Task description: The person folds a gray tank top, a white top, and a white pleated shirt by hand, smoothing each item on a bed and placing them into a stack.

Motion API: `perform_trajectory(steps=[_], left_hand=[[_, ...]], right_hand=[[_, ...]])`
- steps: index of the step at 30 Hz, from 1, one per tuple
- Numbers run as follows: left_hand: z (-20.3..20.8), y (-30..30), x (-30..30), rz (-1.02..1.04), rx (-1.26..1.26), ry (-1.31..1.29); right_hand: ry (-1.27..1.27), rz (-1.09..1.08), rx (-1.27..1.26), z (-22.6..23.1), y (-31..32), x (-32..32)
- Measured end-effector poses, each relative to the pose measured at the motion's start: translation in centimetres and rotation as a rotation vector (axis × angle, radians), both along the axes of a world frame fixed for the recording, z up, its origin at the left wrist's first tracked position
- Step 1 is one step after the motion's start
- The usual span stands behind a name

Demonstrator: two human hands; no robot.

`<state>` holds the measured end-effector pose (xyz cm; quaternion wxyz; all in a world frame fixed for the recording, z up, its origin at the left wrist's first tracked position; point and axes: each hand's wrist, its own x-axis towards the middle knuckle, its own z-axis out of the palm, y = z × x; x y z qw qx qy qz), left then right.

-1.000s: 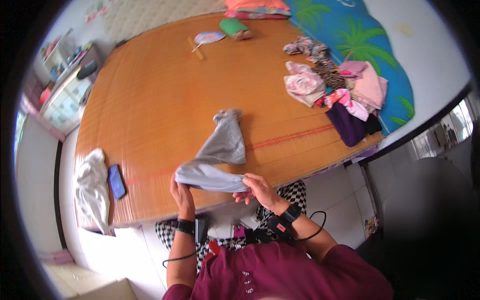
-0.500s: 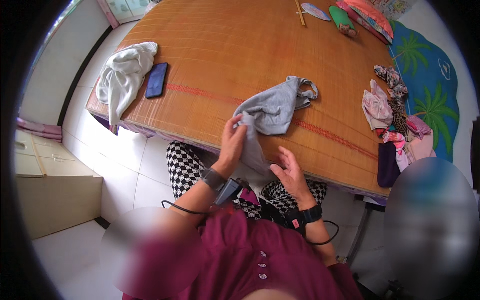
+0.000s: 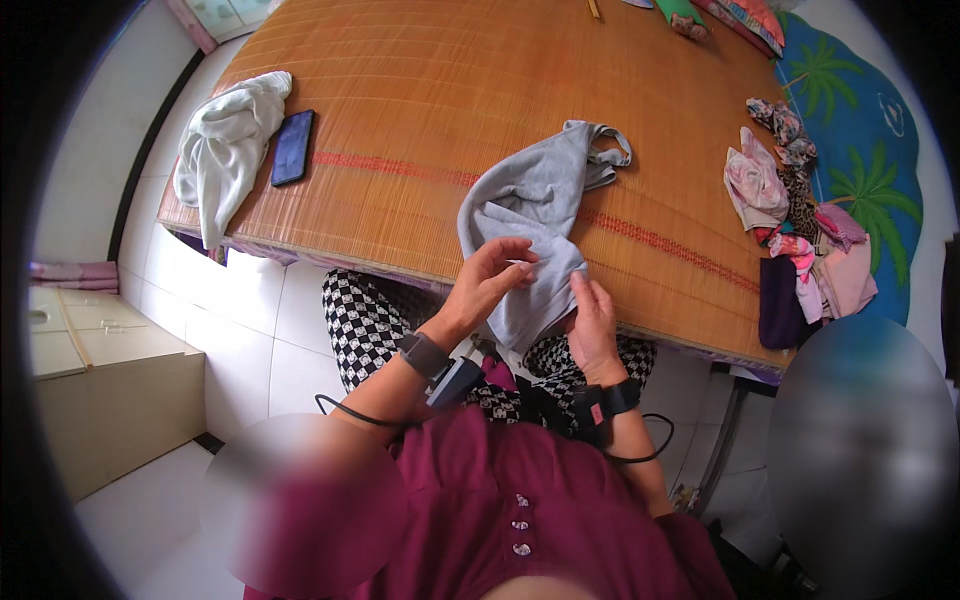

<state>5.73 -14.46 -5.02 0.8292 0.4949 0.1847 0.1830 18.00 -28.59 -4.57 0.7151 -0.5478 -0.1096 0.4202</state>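
Observation:
A light grey strappy top [image 3: 527,190] lies rumpled at the near edge of the bed, its looped straps toward the far right and its near end hanging over the edge toward my lap. My left hand [image 3: 488,285] rests over the cloth's lower left part, fingers curved, with a gap between thumb and forefinger. At the lower right edge of the fabric, my right hand [image 3: 594,325] has its fingers closed on the cloth; some fingertips are hidden behind it.
The bed has a brown woven mat [image 3: 400,90]. At the left lie a white cloth [image 3: 228,140] and a dark phone [image 3: 293,148]. Several folded or bunched garments [image 3: 757,185] sit at the right, beside a blue palm-patterned panel [image 3: 850,150]. A pale cabinet [image 3: 110,400] stands at left.
The top's lower part, earlier bunched in my left hand, is now spread wider between both hands. My right hand has moved from beside the cloth onto its edge. The view has shifted slightly.

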Motion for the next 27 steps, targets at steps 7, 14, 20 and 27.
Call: perform_trajectory(steps=[7, 14, 20, 27], left_hand=[[2.7, -2.3, -0.5, 0.043, 0.78, 0.056], [1.4, -1.3, -1.0, 0.015, 0.68, 0.068], [-0.4, -0.2, -1.9, 0.13, 0.275, 0.04], [3.9, 2.5, -3.2, 0.079, 0.287, 0.132]], right_hand=[[0.161, -0.045, 0.034, 1.5, -0.2, 0.6], [0.054, 0.101, 0.111, 2.4, 0.1, 0.0], [0.027, 0.115, 0.086, 1.4, -0.1, 0.0], [0.119, 0.061, 0.052, 1.5, 1.0, 0.1]])
